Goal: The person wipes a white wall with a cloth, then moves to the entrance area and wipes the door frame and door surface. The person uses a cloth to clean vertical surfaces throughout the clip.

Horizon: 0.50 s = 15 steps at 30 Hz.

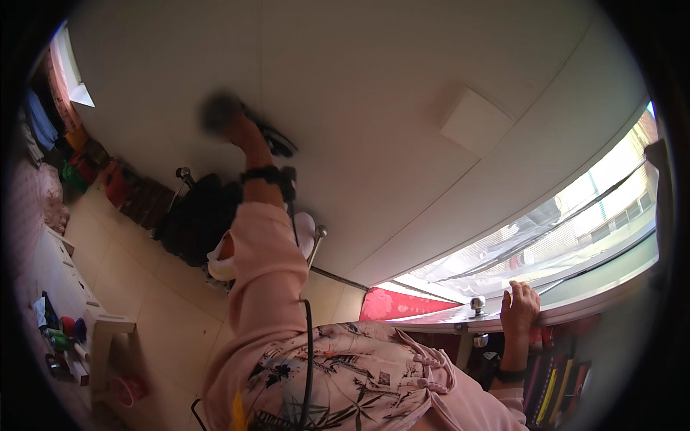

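Observation:
My left hand [237, 123] is stretched out against the pale wall, with a dark, blurred object [218, 114] at its fingers. Motion blur hides what that object is and how the fingers close around it. Close behind the wrist, a black, glossy item [277, 143] shows against the wall. A black band circles this wrist. My right hand [520, 307] rests with bent fingers on the edge of a door [571, 307], to the right of its round metal knob [477, 303].
Below my left arm, black bags or clothes [202, 223] hang by a metal post with a ball end [184, 173]. A white switch plate [477, 121] is on the wall. At left stands a white table [110, 321] near a pink bin [129, 390]. Books [558, 385] stand at lower right.

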{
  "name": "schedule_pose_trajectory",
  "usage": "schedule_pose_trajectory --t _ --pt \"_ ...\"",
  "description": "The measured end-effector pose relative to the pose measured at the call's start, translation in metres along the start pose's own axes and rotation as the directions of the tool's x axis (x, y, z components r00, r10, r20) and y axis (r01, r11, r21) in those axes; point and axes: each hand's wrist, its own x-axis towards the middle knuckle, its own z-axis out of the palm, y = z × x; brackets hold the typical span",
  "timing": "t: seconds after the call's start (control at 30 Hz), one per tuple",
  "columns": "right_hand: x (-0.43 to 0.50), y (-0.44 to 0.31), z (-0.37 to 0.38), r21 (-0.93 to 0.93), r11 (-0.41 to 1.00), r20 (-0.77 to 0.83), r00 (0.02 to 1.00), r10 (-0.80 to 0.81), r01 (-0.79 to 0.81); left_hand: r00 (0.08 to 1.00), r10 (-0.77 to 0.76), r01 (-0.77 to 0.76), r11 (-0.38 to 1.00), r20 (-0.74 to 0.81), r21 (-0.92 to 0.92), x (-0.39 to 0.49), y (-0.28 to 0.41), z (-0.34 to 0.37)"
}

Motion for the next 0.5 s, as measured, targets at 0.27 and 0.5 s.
schedule_pose_trajectory --t 0.27,0.5 --pt "0.000 -0.001 -0.001 -0.023 0.991 0.097 0.986 0.133 -0.131 0.955 0.080 -0.062 0.996 0.284 -0.070 -0.271 0.041 -0.019" --pt "-0.008 0.004 0.004 -0.026 0.986 0.048 0.985 0.167 -0.166 0.859 0.423 -0.423 0.904 0.288 -0.066 -0.144 0.098 0.007"
